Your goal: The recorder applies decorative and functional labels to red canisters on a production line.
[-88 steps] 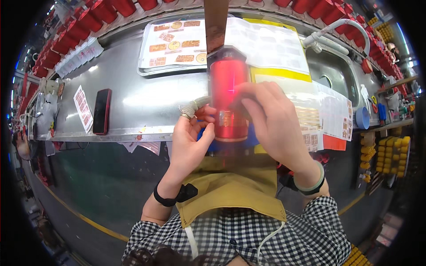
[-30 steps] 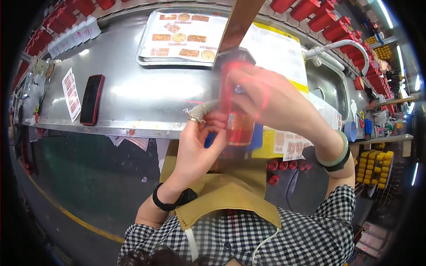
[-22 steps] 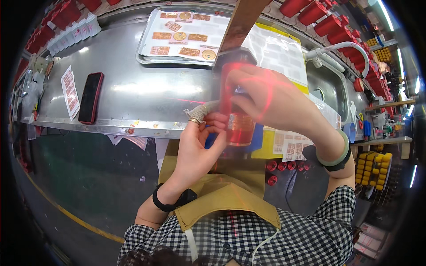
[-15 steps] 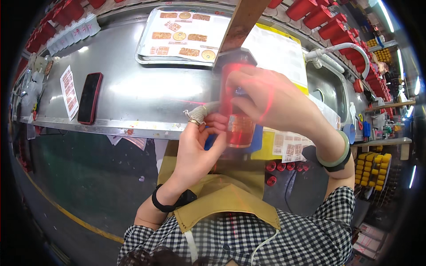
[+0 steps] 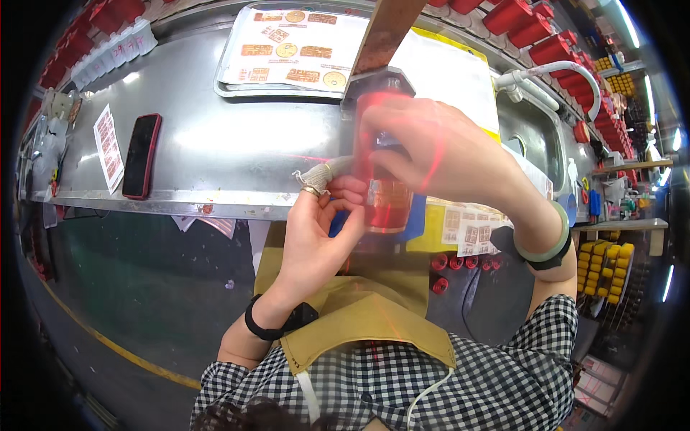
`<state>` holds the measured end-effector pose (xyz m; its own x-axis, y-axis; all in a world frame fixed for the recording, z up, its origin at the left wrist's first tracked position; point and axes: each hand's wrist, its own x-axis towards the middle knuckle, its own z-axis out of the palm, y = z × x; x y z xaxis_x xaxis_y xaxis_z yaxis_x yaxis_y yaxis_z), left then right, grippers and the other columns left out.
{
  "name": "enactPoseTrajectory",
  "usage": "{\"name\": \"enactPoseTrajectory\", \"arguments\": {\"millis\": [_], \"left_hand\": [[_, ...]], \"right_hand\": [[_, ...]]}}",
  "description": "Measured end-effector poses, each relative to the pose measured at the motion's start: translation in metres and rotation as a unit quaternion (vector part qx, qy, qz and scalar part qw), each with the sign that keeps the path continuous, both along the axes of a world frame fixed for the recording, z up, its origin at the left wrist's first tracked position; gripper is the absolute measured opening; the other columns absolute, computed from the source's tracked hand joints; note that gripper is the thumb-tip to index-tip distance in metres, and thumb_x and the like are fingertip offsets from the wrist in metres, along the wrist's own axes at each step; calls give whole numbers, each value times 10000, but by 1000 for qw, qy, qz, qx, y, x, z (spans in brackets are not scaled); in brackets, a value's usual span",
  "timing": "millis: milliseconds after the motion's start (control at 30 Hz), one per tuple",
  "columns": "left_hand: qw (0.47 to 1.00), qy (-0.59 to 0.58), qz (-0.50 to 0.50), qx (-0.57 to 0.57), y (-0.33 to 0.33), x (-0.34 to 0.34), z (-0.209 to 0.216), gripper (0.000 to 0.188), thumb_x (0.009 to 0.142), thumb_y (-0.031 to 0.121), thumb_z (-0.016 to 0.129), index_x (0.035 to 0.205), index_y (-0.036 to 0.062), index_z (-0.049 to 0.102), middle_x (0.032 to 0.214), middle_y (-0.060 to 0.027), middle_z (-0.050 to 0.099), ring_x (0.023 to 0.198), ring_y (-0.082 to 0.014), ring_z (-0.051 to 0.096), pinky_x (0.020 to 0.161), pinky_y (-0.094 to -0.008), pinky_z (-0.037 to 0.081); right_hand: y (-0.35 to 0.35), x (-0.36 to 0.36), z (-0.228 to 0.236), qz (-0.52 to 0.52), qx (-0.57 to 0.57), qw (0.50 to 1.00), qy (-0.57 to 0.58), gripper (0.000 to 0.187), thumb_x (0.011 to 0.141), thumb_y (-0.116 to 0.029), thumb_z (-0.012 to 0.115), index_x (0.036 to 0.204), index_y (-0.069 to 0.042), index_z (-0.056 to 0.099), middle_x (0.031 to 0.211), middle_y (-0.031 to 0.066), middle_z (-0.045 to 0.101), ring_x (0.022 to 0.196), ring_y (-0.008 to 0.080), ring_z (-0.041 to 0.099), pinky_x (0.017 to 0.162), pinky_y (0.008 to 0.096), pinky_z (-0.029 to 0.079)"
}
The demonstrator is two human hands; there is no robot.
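A reddish, see-through cylinder with a printed band stands in front of me beneath a dark angular fixture, and red light lines fall across it and my right hand. The fingertips and thumb of my left hand are curled against its left side. One left finger wears a pale cloth finger sleeve with a ring-like band at its base. My right hand bends over the upper part from the right, fingers drawn together. A bluish bit shows near those fingertips, but what they hold is hidden.
Printed sheets lie in a metal tray at the back. A phone and a printed strip rest at left on the steel bench. A wooden post rises behind the fixture. At right are a sink and a curved tap.
Both hands stay at the cylinder with almost the same grip. The whole view has shifted slightly; no object is visibly taken up or let go.
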<state>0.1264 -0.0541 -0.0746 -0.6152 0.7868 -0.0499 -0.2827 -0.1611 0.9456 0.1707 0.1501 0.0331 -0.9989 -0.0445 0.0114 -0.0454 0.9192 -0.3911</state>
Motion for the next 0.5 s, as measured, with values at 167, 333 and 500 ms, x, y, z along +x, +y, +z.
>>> {"name": "enactPoseTrajectory", "arguments": {"millis": [167, 333, 500], "left_hand": [[1000, 12, -2, 0, 0, -1, -1, 494, 932, -85, 626, 1396, -33, 462, 1230, -96, 583, 1097, -140, 580, 951, -301, 507], [999, 24, 22, -5, 6, 1, 6, 519, 875, -35, 726, 1347, -38, 510, 1135, -77, 601, 996, -124, 588, 892, -281, 512], [989, 138, 28, -48, 14, 2, 12, 516, 846, 46, 819, 1282, -31, 554, 1051, -55, 615, 903, -113, 591, 815, -279, 525]], "right_hand": [[-1, 1, 0, 1, -4, 1000, -1, 103, 854, -113, 659, 921, -35, 646, 892, 140, 663, 902, 352, 670, 781, 461, 540], [0, 1, -6, 11, -49, 999, 2, 104, 854, -120, 646, 900, -26, 644, 874, 154, 643, 904, 363, 654, 789, 464, 528], [-1, 5, -11, -2, -65, 997, 41, 118, 855, -119, 638, 919, -21, 652, 883, 163, 644, 899, 374, 651, 800, 462, 526]]}}
